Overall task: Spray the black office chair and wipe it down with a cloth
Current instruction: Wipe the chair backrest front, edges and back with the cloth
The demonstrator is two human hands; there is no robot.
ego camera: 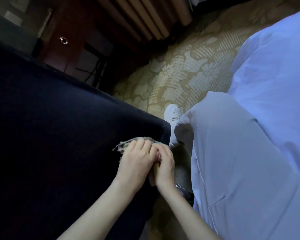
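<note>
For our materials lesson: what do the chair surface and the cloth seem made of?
Chair: likely matte woven fabric, dark with no shine. Cloth: soft, thin woven textile; its edge is frayed and it crumples under the left hand and right hand.

Most of the cloth (128,142) is hidden under both hands; only a frayed edge shows. Left hand (137,161) fingertips are buried in it, and the right hand (164,163) overlaps the left, so its grip can't be read. Chair (59,135) runs off the left & bottom edges (too dark for detail). Shoe (172,113) is partly behind the trouser leg (232,153).
</note>
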